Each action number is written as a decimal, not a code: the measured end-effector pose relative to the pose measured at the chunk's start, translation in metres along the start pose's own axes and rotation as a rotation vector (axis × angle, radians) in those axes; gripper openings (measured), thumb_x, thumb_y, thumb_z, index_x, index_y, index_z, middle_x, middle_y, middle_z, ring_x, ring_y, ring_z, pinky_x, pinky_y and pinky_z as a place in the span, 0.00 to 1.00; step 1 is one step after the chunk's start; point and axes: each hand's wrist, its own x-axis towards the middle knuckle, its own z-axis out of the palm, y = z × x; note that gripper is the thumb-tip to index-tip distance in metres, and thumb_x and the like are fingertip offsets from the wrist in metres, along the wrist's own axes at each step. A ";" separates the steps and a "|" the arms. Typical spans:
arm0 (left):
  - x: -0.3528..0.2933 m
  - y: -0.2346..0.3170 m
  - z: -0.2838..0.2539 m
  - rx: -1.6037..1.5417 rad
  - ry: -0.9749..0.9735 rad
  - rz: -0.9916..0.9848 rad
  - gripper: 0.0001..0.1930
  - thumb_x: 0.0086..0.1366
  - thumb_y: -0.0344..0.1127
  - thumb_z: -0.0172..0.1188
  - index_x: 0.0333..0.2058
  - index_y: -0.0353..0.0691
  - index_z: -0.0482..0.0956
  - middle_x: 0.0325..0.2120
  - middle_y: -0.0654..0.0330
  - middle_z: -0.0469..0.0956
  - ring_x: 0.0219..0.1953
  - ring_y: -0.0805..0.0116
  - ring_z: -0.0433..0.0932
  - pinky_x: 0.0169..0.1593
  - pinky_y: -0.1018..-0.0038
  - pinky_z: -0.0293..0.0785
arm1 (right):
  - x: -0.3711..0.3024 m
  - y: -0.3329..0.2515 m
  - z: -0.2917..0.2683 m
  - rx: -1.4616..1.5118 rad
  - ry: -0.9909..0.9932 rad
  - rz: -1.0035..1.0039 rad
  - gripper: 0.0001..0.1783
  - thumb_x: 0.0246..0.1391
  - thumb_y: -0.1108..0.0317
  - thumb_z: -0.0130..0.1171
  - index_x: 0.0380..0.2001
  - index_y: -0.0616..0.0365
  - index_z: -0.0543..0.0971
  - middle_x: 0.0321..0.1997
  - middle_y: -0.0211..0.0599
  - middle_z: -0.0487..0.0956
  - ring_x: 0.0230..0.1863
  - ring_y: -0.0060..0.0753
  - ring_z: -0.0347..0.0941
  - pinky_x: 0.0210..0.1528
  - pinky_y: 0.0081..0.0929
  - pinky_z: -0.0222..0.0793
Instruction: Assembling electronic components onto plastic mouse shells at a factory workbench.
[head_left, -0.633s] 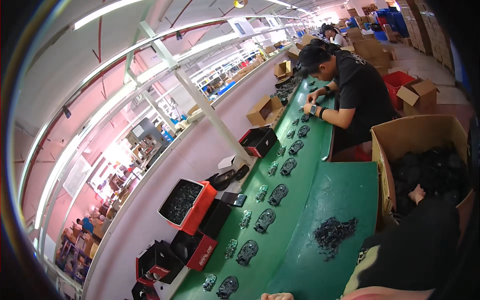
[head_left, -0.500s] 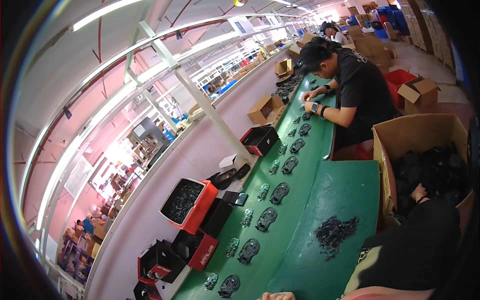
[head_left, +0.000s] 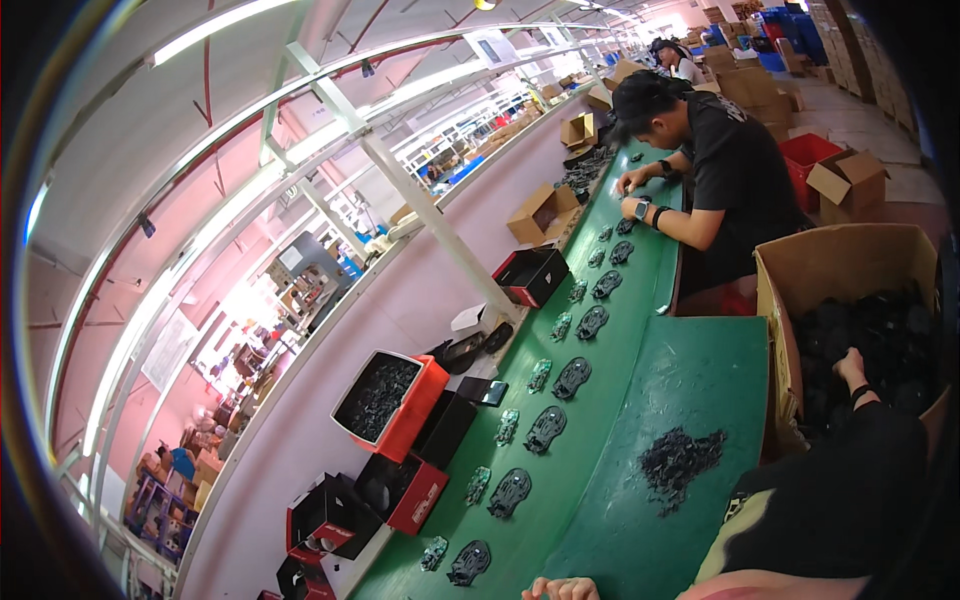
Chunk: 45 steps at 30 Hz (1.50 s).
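My right hand (head_left: 850,370) reaches down into a large cardboard box (head_left: 850,240) of black plastic parts (head_left: 860,330); its fingertips are hard to make out against them. At the lower edge, my left hand (head_left: 560,589) shows only in part, fingers curled in at the edge of the green work surface; what they hold, if anything, is hidden. Near it on the green belt (head_left: 590,430) lies a black mouse-shaped shell (head_left: 469,563) with a green circuit board (head_left: 434,553) beside it. More such pairs run up the belt in a row. A heap of small black pieces (head_left: 682,462) lies on the side table (head_left: 700,370).
Left of the belt stand an orange-red bin (head_left: 415,410) of small black parts, red-and-black boxes (head_left: 415,500) and a dark phone-like slab (head_left: 482,391). Farther up the belt a co-worker (head_left: 725,150) bends over parts. A red bin (head_left: 805,155) stands behind that person.
The shells and boards sit slightly farther up and right in the picture, as does the whole scene. My right hand has moved a little deeper over the box, and more of my left hand shows.
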 end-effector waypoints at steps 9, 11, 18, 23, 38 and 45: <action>0.004 -0.016 0.023 -0.252 0.167 0.090 0.11 0.67 0.42 0.59 0.28 0.44 0.74 0.09 0.71 0.59 0.08 0.81 0.52 0.13 0.81 0.48 | 0.053 0.009 0.027 0.287 0.001 -0.067 0.15 0.46 0.62 0.71 0.27 0.64 0.82 0.25 0.40 0.81 0.24 0.35 0.77 0.28 0.36 0.71; -0.002 -0.010 0.016 -0.264 0.197 0.066 0.11 0.67 0.42 0.59 0.28 0.44 0.74 0.09 0.71 0.59 0.08 0.81 0.52 0.13 0.81 0.47 | 0.106 0.041 -0.014 0.335 0.082 -0.049 0.25 0.39 0.62 0.75 0.35 0.72 0.81 0.34 0.45 0.82 0.31 0.38 0.78 0.34 0.39 0.74; -0.002 -0.002 0.006 0.038 0.083 -0.016 0.12 0.67 0.43 0.58 0.26 0.45 0.73 0.08 0.70 0.60 0.07 0.80 0.51 0.13 0.80 0.46 | 0.105 0.002 -0.006 0.959 0.248 -0.259 0.19 0.50 0.63 0.70 0.42 0.60 0.79 0.39 0.29 0.80 0.44 0.24 0.73 0.49 0.25 0.65; -0.002 -0.009 0.008 0.064 0.091 0.042 0.12 0.66 0.43 0.58 0.26 0.46 0.73 0.08 0.71 0.60 0.07 0.80 0.52 0.13 0.80 0.46 | -0.021 -0.086 -0.006 1.024 0.081 -0.198 0.20 0.51 0.60 0.65 0.44 0.61 0.78 0.37 0.34 0.81 0.39 0.32 0.77 0.47 0.28 0.71; 0.004 -0.007 0.006 0.359 -0.070 -0.056 0.25 0.67 0.52 0.54 0.52 0.39 0.77 0.28 0.61 0.72 0.21 0.73 0.63 0.26 0.75 0.59 | -0.255 -0.136 0.072 1.009 -1.127 0.298 0.27 0.47 0.60 0.57 0.48 0.67 0.73 0.38 0.47 0.80 0.35 0.46 0.80 0.44 0.43 0.79; 0.010 -0.090 0.013 1.260 -0.098 0.323 0.34 0.61 0.42 0.63 0.63 0.35 0.64 0.51 0.50 0.74 0.49 0.61 0.75 0.48 0.72 0.74 | -0.425 -0.079 0.105 0.664 -1.623 0.458 0.18 0.49 0.71 0.60 0.46 0.59 0.75 0.39 0.36 0.79 0.36 0.33 0.78 0.44 0.34 0.78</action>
